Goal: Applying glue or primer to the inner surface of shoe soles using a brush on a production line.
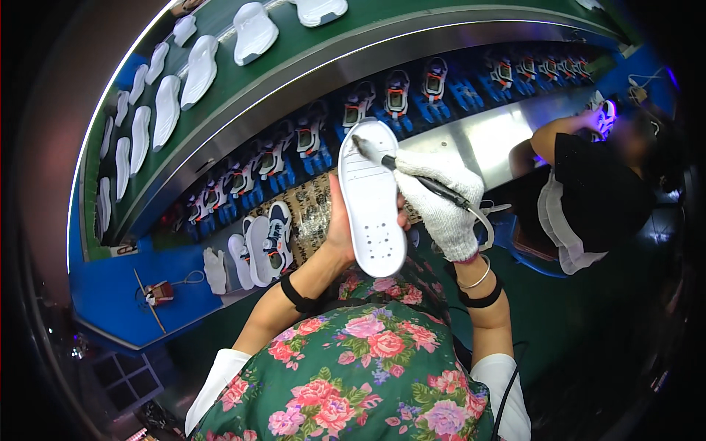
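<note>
A white shoe sole (373,202), with small holes at its heel end and thin lines across its upper half, is held up in front of me. My bare left hand (339,229) grips it from beneath, with the thumb along the left edge and fingertips showing past the right edge. My right hand (446,200), in a white knitted glove, is closed around a brush (376,152) with a dark handle and a pale cable or tube. The dark bristle tip touches the sole's upper part, left of centre.
Behind the sole, a row of shoes (397,97) sits on blue holders. White soles (166,110) lie on the green conveyor (294,33) above. Left are a finished-looking shoe (278,234), loose soles (257,253) and a blue tabletop (118,294). At right, another person (603,176) handles a shoe under violet light.
</note>
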Tool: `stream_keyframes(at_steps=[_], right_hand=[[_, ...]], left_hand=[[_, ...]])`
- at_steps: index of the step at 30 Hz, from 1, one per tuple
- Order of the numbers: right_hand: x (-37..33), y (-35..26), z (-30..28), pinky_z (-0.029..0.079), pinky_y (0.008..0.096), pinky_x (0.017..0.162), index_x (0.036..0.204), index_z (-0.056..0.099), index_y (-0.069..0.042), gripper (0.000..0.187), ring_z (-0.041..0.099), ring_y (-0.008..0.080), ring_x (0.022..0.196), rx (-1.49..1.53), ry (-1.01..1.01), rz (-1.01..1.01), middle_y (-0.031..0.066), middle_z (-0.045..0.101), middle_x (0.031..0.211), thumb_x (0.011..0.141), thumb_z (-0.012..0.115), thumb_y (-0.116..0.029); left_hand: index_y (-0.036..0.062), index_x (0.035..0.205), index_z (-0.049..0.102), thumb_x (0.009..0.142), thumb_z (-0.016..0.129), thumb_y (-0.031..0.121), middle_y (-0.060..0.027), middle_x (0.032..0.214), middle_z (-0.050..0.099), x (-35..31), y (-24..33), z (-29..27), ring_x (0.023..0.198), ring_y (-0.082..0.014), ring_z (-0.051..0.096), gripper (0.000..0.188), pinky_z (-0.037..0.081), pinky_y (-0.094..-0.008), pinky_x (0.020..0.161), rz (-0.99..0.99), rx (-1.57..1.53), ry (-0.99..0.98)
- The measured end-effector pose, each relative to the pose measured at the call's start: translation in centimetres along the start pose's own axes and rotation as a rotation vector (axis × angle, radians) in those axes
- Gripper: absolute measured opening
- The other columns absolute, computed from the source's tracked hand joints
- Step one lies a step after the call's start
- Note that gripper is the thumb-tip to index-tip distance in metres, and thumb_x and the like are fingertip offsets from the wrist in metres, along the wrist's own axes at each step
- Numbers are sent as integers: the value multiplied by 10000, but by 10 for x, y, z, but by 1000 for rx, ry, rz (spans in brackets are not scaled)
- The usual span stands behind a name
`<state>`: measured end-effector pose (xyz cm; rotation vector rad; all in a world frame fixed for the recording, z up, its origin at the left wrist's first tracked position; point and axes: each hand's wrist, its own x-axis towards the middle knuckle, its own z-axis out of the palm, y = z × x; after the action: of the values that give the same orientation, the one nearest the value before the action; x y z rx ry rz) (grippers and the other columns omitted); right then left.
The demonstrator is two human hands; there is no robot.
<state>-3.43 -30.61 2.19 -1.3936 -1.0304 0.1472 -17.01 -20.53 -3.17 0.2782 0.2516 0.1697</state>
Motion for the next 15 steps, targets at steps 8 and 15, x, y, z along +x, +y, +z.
stream_keyframes(at_steps=[8,15], right_hand=[[-1,-19,16,543,362,826,1057,735,-18,287,699,281,902,-414,-64,-318,162,721,1032,770,723,-19],[-7,-15,10,562,368,823,1010,743,-33,269,726,272,871,-181,-53,-218,132,748,952,743,773,-28]], left_hand=[[107,1500,348,856,167,867,-143,1379,543,-4,-5,12,1236,-298,567,1012,459,-448,1060,176,195,224],[82,1487,367,890,246,830,-150,1420,511,0,-4,-5,1292,-291,519,965,409,-441,1107,167,167,114]])
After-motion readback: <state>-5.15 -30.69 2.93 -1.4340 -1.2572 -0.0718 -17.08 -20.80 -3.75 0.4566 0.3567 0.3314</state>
